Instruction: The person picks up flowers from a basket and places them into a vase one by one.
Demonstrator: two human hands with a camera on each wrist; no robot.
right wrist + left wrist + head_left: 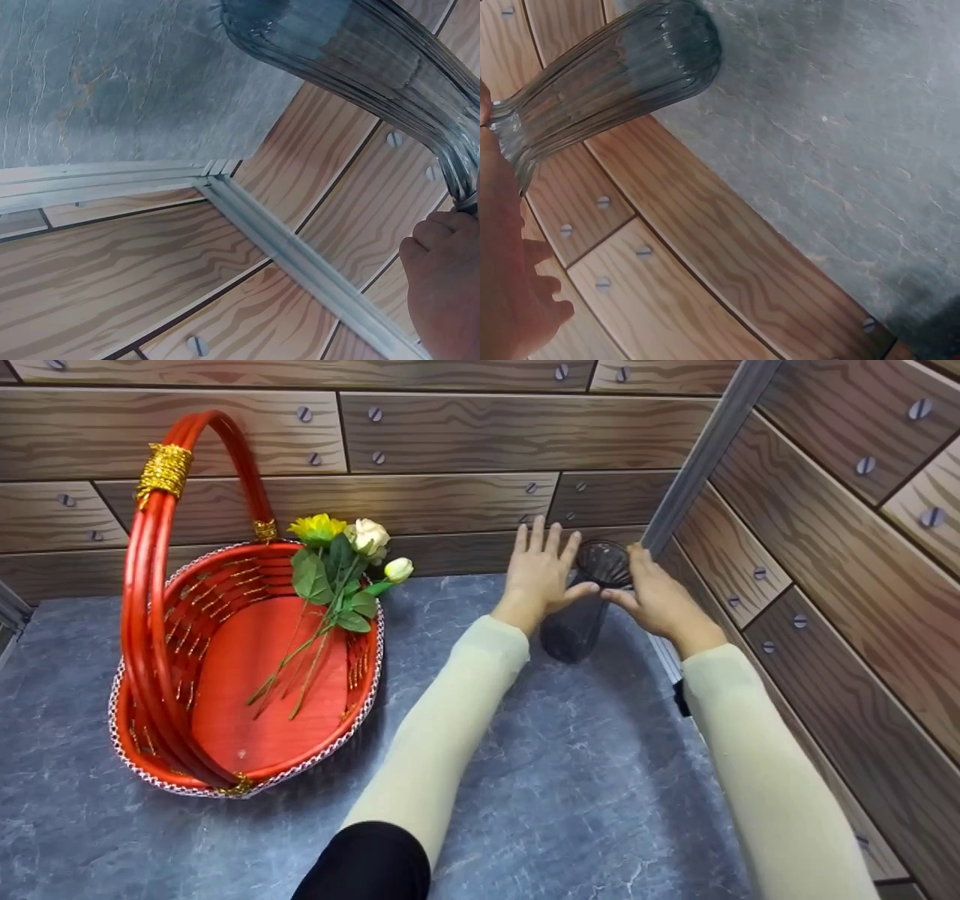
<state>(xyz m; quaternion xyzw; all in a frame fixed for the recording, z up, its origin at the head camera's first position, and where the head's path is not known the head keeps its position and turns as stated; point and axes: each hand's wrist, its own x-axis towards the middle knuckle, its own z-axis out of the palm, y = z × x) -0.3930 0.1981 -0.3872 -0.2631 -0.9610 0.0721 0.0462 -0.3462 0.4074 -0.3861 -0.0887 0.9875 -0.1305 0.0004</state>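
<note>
A dark, clear ribbed glass vase (574, 622) stands on the grey table near the back right corner, its flared rim towards the top. My left hand (538, 577) is at the vase's left side, fingers spread and straight, the thumb at the rim. On the other side, my right hand (664, 600) holds the rim between thumb and fingers. In the left wrist view the ribbed vase (615, 82) reaches down to the table, beside my left hand (510, 277). The right wrist view has the vase (375, 67) with my right hand (450, 277) at its neck.
A red woven basket (270, 765) with a tall handle stands at the left. Artificial flowers (330, 585), a yellow one and two pale ones, lean over its right rim. Wood-patterned walls (487, 435) bound the table (555, 780); a metal strip (697, 457) runs up the corner.
</note>
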